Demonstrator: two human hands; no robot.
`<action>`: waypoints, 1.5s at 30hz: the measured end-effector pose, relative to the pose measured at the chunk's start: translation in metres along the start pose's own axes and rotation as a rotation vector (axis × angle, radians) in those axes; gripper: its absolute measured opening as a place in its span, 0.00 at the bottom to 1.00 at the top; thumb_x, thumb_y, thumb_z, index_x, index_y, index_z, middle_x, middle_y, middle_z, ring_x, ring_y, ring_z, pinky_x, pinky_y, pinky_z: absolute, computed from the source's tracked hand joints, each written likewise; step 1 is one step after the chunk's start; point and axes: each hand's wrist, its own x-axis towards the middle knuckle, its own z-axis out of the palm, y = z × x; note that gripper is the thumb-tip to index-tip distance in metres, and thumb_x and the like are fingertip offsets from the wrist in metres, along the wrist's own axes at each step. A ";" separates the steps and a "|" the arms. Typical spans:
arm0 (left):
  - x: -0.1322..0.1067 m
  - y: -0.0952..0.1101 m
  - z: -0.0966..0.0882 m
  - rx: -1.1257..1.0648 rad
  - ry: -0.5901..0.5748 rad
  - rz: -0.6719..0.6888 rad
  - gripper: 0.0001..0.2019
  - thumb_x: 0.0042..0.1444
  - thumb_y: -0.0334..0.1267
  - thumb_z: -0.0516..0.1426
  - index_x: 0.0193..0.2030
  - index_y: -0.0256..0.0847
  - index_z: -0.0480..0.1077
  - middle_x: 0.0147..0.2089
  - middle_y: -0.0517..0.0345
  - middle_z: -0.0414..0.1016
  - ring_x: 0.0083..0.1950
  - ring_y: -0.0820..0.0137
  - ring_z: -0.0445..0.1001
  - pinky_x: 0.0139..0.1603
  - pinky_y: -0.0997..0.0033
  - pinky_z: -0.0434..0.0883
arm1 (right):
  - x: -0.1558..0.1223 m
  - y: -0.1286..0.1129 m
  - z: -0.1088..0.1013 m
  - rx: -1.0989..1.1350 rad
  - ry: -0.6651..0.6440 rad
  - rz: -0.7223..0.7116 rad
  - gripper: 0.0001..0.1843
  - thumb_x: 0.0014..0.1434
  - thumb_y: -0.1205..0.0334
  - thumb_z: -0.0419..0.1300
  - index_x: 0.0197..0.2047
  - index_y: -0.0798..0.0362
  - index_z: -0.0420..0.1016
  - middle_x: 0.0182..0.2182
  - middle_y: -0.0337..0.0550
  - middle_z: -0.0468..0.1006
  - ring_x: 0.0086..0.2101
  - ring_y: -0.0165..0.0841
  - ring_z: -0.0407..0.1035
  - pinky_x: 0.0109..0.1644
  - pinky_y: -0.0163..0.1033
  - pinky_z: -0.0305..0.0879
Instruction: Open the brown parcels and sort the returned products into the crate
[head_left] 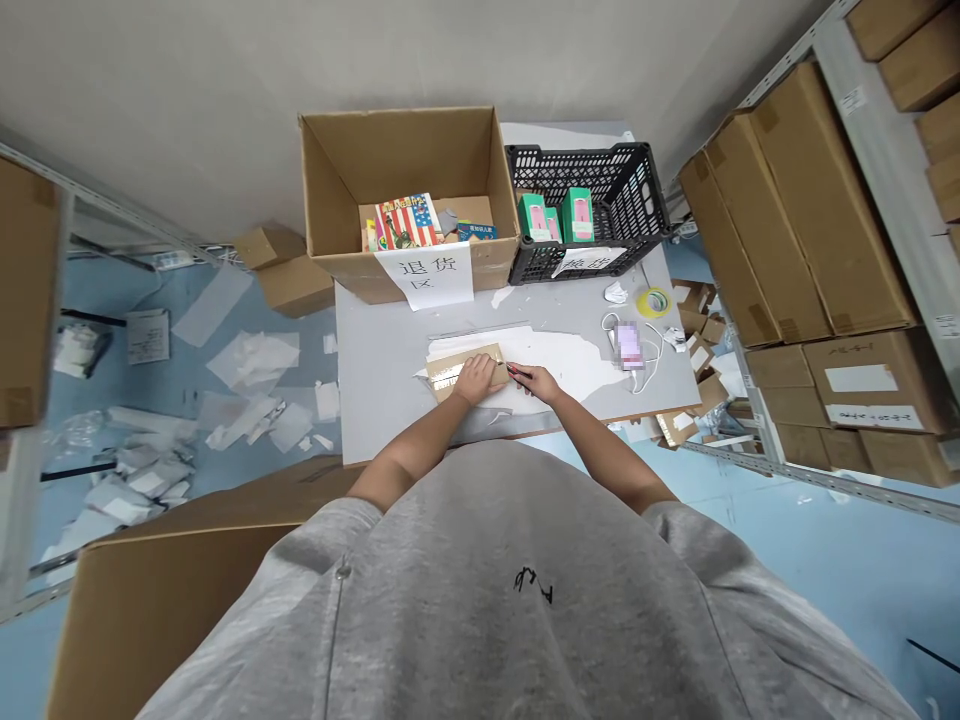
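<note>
A small flat cardboard box [445, 372] with pale markings lies on white sheeting [555, 358] on the grey table. My left hand [475, 378] grips this box from above and holds it against the table. Closed round a small red and black utility knife [513, 370], my right hand [537, 383] is just right of the box. The knife's tip is at the box's right end; whether it cuts into the cardboard is too small to tell.
Behind stand a large open carton [341, 200] with books and a black plastic crate [645, 225] with green boxes. A phone [628, 345] with a white cable and a tape roll [654, 302] lie at right. Cartons [832, 210] fill the right shelving; paper scraps [255, 360] litter the left floor.
</note>
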 end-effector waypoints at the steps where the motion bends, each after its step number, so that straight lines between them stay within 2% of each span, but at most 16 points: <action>1: 0.001 0.000 -0.001 -0.005 0.009 -0.016 0.26 0.67 0.57 0.57 0.60 0.38 0.71 0.58 0.35 0.72 0.62 0.46 0.69 0.62 0.51 0.64 | -0.004 0.004 0.000 -0.009 0.024 0.008 0.26 0.69 0.56 0.61 0.68 0.47 0.76 0.27 0.31 0.76 0.21 0.24 0.63 0.27 0.26 0.62; 4: 0.002 0.000 -0.006 -0.013 0.030 -0.042 0.28 0.66 0.60 0.58 0.62 0.39 0.70 0.58 0.36 0.72 0.62 0.46 0.68 0.63 0.50 0.64 | -0.014 0.020 -0.004 -0.052 0.137 0.045 0.28 0.72 0.55 0.56 0.73 0.47 0.69 0.31 0.34 0.78 0.24 0.26 0.66 0.32 0.29 0.67; 7: -0.007 -0.006 -0.011 -0.003 0.039 -0.063 0.30 0.65 0.62 0.58 0.63 0.41 0.69 0.60 0.37 0.71 0.63 0.47 0.67 0.65 0.50 0.63 | -0.014 0.036 -0.008 -0.224 0.239 0.092 0.31 0.74 0.60 0.50 0.78 0.45 0.60 0.41 0.40 0.80 0.31 0.30 0.71 0.44 0.35 0.72; 11: -0.034 -0.026 -0.021 0.038 0.030 -0.132 0.31 0.65 0.60 0.59 0.66 0.41 0.68 0.63 0.36 0.69 0.64 0.46 0.67 0.66 0.48 0.63 | 0.007 0.047 -0.010 -0.522 0.240 0.144 0.38 0.68 0.70 0.50 0.80 0.45 0.56 0.51 0.52 0.75 0.44 0.39 0.73 0.56 0.43 0.70; 15: -0.061 -0.040 -0.028 0.054 0.038 -0.223 0.32 0.66 0.58 0.59 0.70 0.42 0.66 0.66 0.34 0.69 0.68 0.45 0.66 0.69 0.46 0.61 | 0.036 0.050 -0.006 -0.654 0.202 0.142 0.43 0.63 0.72 0.53 0.80 0.43 0.56 0.54 0.55 0.69 0.51 0.44 0.70 0.58 0.45 0.68; 17: -0.069 -0.042 -0.028 0.070 0.050 -0.263 0.37 0.65 0.58 0.60 0.75 0.42 0.62 0.72 0.33 0.64 0.74 0.44 0.61 0.73 0.43 0.58 | 0.048 0.050 -0.002 -0.680 0.190 0.155 0.44 0.62 0.71 0.54 0.80 0.41 0.56 0.55 0.55 0.68 0.53 0.46 0.68 0.58 0.46 0.67; 20: -0.074 -0.040 -0.024 0.110 0.047 -0.334 0.47 0.62 0.57 0.63 0.81 0.41 0.50 0.80 0.31 0.50 0.81 0.41 0.48 0.77 0.34 0.49 | 0.061 0.046 0.005 -0.659 0.216 0.164 0.43 0.62 0.70 0.55 0.79 0.43 0.58 0.56 0.56 0.67 0.55 0.47 0.66 0.59 0.47 0.66; 23: -0.074 -0.041 -0.019 0.110 0.023 -0.362 0.51 0.61 0.53 0.65 0.83 0.40 0.44 0.83 0.30 0.41 0.83 0.40 0.39 0.76 0.29 0.47 | 0.064 0.032 0.011 -0.609 0.345 0.060 0.35 0.65 0.66 0.54 0.75 0.48 0.65 0.59 0.57 0.67 0.58 0.48 0.63 0.63 0.49 0.64; 25: -0.073 -0.044 -0.017 0.085 0.016 -0.338 0.50 0.60 0.48 0.66 0.83 0.40 0.46 0.83 0.31 0.40 0.84 0.41 0.37 0.77 0.33 0.48 | 0.060 0.016 0.017 -0.573 0.445 -0.061 0.28 0.71 0.65 0.49 0.71 0.51 0.69 0.61 0.58 0.66 0.60 0.47 0.62 0.65 0.49 0.62; 27: -0.071 -0.049 -0.019 0.056 0.011 -0.307 0.50 0.59 0.45 0.67 0.82 0.40 0.47 0.83 0.32 0.39 0.84 0.43 0.36 0.78 0.36 0.49 | 0.053 -0.001 0.024 -0.551 0.467 -0.196 0.25 0.74 0.63 0.45 0.67 0.54 0.72 0.60 0.58 0.68 0.59 0.46 0.62 0.65 0.48 0.62; 29: -0.067 -0.052 -0.023 0.033 0.005 -0.290 0.50 0.58 0.42 0.67 0.82 0.43 0.48 0.84 0.35 0.39 0.84 0.45 0.37 0.79 0.37 0.49 | 0.043 -0.017 0.032 -0.594 0.379 -0.323 0.22 0.74 0.59 0.49 0.63 0.54 0.74 0.58 0.58 0.69 0.57 0.47 0.64 0.65 0.48 0.61; 31: -0.063 -0.054 -0.028 0.021 0.006 -0.284 0.50 0.58 0.43 0.67 0.83 0.45 0.47 0.84 0.36 0.40 0.84 0.47 0.38 0.79 0.36 0.48 | 0.034 -0.030 0.041 -0.706 0.261 -0.406 0.21 0.70 0.56 0.59 0.63 0.52 0.75 0.59 0.57 0.70 0.58 0.49 0.63 0.65 0.50 0.60; 34: -0.059 -0.056 -0.034 0.002 0.028 -0.281 0.46 0.61 0.50 0.65 0.82 0.45 0.51 0.83 0.38 0.43 0.84 0.47 0.42 0.80 0.37 0.47 | 0.022 -0.039 0.051 -0.859 0.194 -0.416 0.26 0.64 0.58 0.68 0.64 0.52 0.73 0.58 0.56 0.71 0.58 0.51 0.62 0.66 0.53 0.57; 38: -0.061 -0.065 -0.041 -0.090 0.081 -0.310 0.30 0.72 0.52 0.52 0.77 0.44 0.61 0.81 0.44 0.54 0.82 0.53 0.50 0.79 0.47 0.53 | 0.014 -0.039 0.058 -0.952 0.186 -0.391 0.19 0.67 0.64 0.64 0.60 0.54 0.76 0.55 0.57 0.75 0.55 0.50 0.65 0.63 0.52 0.59; 41: -0.068 -0.076 -0.047 -0.174 0.157 -0.385 0.27 0.72 0.51 0.53 0.72 0.43 0.68 0.76 0.45 0.63 0.78 0.54 0.58 0.76 0.53 0.61 | 0.008 -0.033 0.060 -0.983 0.148 -0.389 0.15 0.70 0.66 0.59 0.57 0.52 0.79 0.54 0.55 0.76 0.53 0.47 0.66 0.57 0.46 0.63; 45: -0.077 -0.089 -0.050 -0.303 0.219 -0.560 0.28 0.69 0.50 0.58 0.71 0.42 0.69 0.69 0.44 0.70 0.71 0.54 0.68 0.72 0.56 0.67 | 0.003 -0.022 0.063 -1.015 0.108 -0.391 0.22 0.74 0.69 0.50 0.57 0.46 0.82 0.51 0.50 0.80 0.51 0.43 0.67 0.48 0.42 0.65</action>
